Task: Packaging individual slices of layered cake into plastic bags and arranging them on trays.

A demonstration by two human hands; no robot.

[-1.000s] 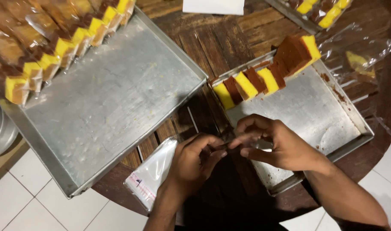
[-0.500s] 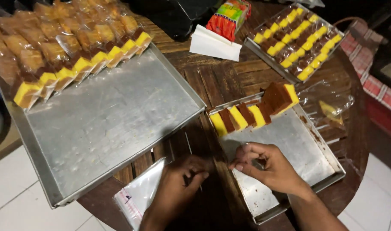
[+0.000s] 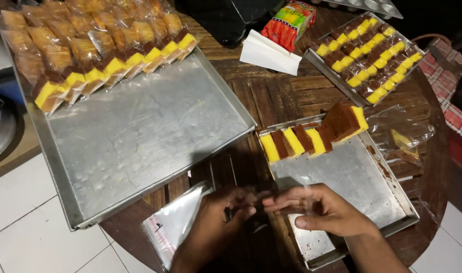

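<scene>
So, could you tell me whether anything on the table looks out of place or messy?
Mostly tidy. One cake piece lies alone in a loose bag off the small tray, and brown crumbs dot that tray's right edge.

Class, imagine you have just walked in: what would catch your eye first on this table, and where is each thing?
First, the rows of wrapped yellow-and-brown cake slices along the far edge of the big metal tray at left. Next, the unwrapped slices on the smaller tray at right. Nearest, the left hand and right hand meet over a clear plastic bag.
</scene>
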